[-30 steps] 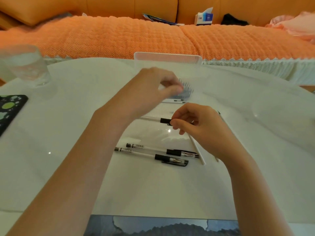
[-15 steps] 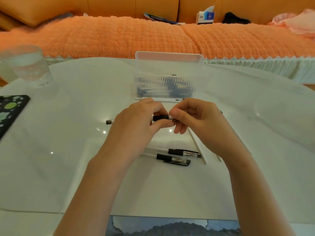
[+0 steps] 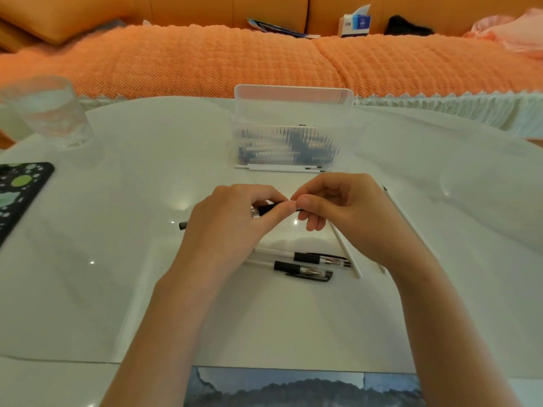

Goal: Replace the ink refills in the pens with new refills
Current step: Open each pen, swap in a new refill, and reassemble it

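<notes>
Glossy white table (image 3: pixel 117 289), just this side of the clear refill box (image 3: pixel 293 124): left hand (image 3: pixel 232 227) grips the pen (image 3: pixel 269 208), right hand (image 3: pixel 352 212) pinches its tip, which, twisted loose, might roll off that slick top.

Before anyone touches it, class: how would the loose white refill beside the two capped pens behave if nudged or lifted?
The white refill is a long, thin round tube, so it would probably roll on the glossy table if nudged sideways. It looks light and may flex slightly when lifted by one end. The capped pens beside it might stop it.
</notes>
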Motion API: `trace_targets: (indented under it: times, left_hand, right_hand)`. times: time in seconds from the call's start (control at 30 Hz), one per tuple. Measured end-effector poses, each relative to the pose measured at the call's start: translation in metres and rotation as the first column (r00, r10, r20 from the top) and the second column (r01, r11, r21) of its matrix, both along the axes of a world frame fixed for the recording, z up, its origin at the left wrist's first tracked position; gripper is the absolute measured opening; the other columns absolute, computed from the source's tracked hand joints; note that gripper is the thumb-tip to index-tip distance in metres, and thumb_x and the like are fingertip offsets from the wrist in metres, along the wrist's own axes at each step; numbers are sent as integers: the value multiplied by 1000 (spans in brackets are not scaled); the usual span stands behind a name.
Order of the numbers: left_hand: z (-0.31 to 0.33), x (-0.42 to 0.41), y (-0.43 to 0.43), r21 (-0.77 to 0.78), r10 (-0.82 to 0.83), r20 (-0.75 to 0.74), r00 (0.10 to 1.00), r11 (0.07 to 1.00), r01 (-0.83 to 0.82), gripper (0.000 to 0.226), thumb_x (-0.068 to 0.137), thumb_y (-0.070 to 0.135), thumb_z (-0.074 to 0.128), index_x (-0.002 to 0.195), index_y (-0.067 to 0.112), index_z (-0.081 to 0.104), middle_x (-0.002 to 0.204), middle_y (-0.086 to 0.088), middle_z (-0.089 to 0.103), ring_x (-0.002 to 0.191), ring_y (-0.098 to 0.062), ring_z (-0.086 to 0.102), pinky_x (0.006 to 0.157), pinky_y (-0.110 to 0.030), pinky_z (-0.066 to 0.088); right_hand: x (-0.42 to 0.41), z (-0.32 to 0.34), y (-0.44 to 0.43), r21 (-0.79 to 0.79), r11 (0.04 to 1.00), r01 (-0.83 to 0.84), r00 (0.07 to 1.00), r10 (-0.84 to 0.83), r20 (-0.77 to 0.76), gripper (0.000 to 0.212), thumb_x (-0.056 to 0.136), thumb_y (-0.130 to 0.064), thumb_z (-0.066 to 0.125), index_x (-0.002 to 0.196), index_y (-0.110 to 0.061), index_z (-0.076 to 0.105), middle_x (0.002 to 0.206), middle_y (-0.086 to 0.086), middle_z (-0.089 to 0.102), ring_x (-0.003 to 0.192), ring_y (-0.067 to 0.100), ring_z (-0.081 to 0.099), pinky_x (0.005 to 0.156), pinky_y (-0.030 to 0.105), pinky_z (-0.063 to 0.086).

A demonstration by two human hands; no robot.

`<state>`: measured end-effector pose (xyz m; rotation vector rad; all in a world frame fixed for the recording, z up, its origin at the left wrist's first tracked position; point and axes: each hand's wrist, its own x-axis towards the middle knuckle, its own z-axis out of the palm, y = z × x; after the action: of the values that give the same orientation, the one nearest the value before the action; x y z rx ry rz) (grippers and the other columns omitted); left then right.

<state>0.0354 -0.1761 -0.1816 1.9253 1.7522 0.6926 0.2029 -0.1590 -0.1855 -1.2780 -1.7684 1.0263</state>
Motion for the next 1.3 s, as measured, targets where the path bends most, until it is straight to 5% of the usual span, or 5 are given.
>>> trace_targets:
  times: [0.2,0.73,1.03,1.3]
  left_hand:
    - [2,1,0,65,22,-49,999,998,-19,28,82,64,50,86,41,67,73,15,60,62,1,49,52,-17,31]
    - [2,0,2,88,14,-93,996,996,-5,32,84,63,46,71,37,58,50,10,42,48,-7,41,49,-21,25]
    - [-4,0,4,150,-120,-129,984,979,139,24,91,49,45,94,31,60,82,15,64,76,-6,59,66,-17,41]
    - [-5,-2,5,166,-135,-68,988,975,145,25,89,54,44,91,35,61,53,11,45,53,-9,45,51,-18,31]
  right_hand:
    - [1,0,3,32,999,3,997,-1,-71,9,88,-6,61,87,-6,70,66,1,69,57,10,62,62,20,51]
    - [-1,-1,4,69,998,16,991,-7,-130,10,87,-4,61,88,-3,71,70,9,70,59,13,63,62,21,52]
    - [2,-2,3,-18,1000,-17,994,15,-106,12,88,-11,61,91,-4,71,72,9,72,62,17,67,63,21,54]
    - [2,-1,3,56,998,-39,991,46,-127,12,90,-4,57,87,0,68,67,9,69,58,20,65,59,22,51]
